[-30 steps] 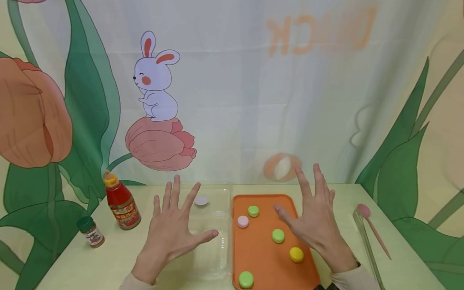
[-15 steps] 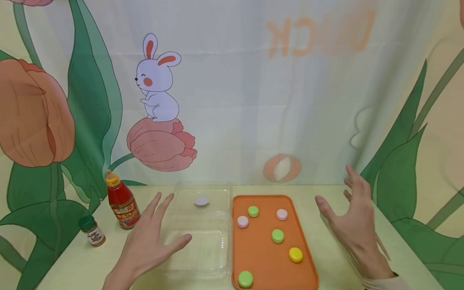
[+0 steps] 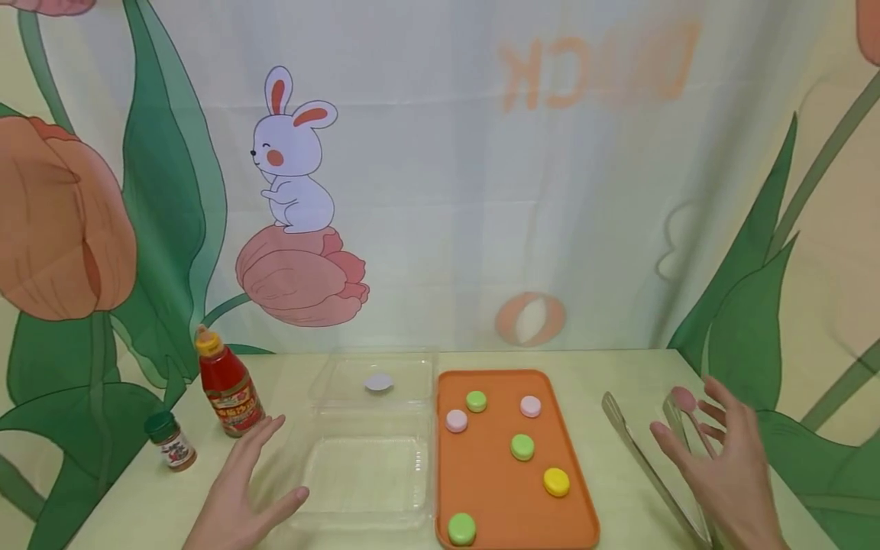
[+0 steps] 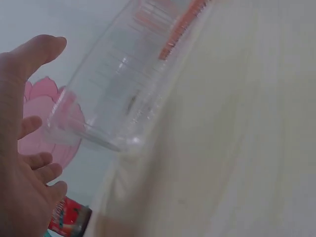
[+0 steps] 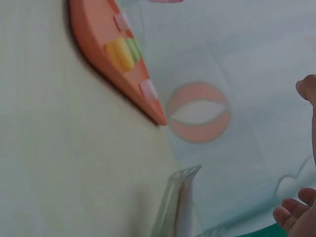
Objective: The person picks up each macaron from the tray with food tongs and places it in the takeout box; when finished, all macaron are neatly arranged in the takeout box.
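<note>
“Pale yellow tabletop [image 3: 584,397]; what comes nearest?”

“Low at the left, the left hand [image 3: 237,496], beside the clear box [image 3: 364,481], thumb spread from relaxed fingers, holding nothing”

“And the right hand [image 3: 732,466]?”

“Also unclosed around nothing, thumb apart from loosely bent fingers, over the right side by the tongs [image 3: 649,466]. How high, I can't tell”

“Why do those lie so?”

“Joined end toward the person, tips parted toward the back; I'd guess for an easy right-handed grasp. The pink-headed stick [image 3: 684,399] is beside them, partly hidden by the hand”

“What's mid-table?”

“An orange tray [image 3: 481,489] with six macarons [image 3: 522,447], three green, two pink, one yellow, spaced apart, so each seems easy to lift alone. Just left stands the clear box, its lid folded back, probably to leave the near half accessible”

“Further left?”

“A green-capped jar [image 3: 172,443], then a red bottle [image 3: 234,397], perhaps kept aside for room”

“Beyond?”

“White curtain [image 3: 426,191] behind the table, printed with a rabbit [image 3: 296,153] on a pink tulip [image 3: 302,279], green leaves at both sides, faint orange lettering [image 3: 567,72] high on the right”
</note>
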Demonstrator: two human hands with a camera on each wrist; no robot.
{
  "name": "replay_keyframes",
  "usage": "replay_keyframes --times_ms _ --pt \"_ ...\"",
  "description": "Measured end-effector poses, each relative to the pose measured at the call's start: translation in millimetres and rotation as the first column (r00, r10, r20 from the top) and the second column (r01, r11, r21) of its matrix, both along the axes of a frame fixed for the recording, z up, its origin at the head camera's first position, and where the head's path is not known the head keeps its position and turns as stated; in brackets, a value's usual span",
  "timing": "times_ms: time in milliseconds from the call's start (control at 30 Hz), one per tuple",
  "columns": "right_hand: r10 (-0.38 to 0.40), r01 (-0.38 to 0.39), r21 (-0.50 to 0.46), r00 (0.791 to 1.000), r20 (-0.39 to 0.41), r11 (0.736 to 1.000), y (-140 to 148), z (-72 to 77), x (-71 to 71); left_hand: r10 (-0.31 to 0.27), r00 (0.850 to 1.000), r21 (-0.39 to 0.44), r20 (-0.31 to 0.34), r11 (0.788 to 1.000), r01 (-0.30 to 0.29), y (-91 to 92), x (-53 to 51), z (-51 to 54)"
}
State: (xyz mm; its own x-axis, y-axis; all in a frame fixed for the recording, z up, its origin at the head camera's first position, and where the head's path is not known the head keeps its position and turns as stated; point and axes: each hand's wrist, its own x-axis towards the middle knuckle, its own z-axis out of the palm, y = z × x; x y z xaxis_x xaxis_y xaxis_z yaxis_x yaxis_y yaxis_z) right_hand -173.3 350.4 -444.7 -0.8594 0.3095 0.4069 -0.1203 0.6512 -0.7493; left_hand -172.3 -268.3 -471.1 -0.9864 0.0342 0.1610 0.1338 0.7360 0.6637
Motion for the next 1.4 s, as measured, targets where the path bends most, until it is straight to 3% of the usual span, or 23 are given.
replay_keyframes --times_ms 200,333,567,767,933,1067,1267,1400 --pt "-0.060 0.060 0.005 0.988 0.145 0.998 20 -26.7 8.3 -0.022 0.990 0.128 0.137 0.992 0.004 -1.2 -3.1 -17.1" --pt "-0.039 0.031 0.036 0.971 0.237 0.999 28 -41.4 6.1 -0.022 0.976 0.176 0.218 0.984 -0.017 0.0 -4.2 -20.7" --pt "-0.017 -0.021 0.117 0.951 0.309 0.993 30 -54.6 -2.6 -0.037 0.982 0.191 0.185 0.982 0.001 -1.5 -2.8 -22.9" --pt "0.039 -0.124 0.193 0.919 0.392 0.973 30 -59.6 -9.3 -0.051 0.979 0.193 0.199 0.981 0.012 -2.3 -2.6 -23.3" --pt "0.026 -0.161 0.272 0.897 0.442 0.949 34 -62.5 -12.6 -0.053 0.975 0.208 0.218 0.978 0.007 -1.2 -1.2 -23.3" --pt "0.002 -0.155 0.287 0.882 0.471 0.945 37 -60.3 -14.3 -0.060 0.973 0.214 0.222 0.977 0.011 -0.3 -0.8 -23.4" --pt "-0.004 -0.140 0.275 0.886 0.464 0.951 38 -56.2 -15.9 -0.052 0.969 0.211 0.243 0.978 0.000 -0.1 -2.2 -22.6" --pt "0.008 -0.127 0.270 0.916 0.402 0.955 36 -53.5 -15.4 -0.063 0.973 0.214 0.224 0.977 0.014 -1.0 -1.3 -22.6"
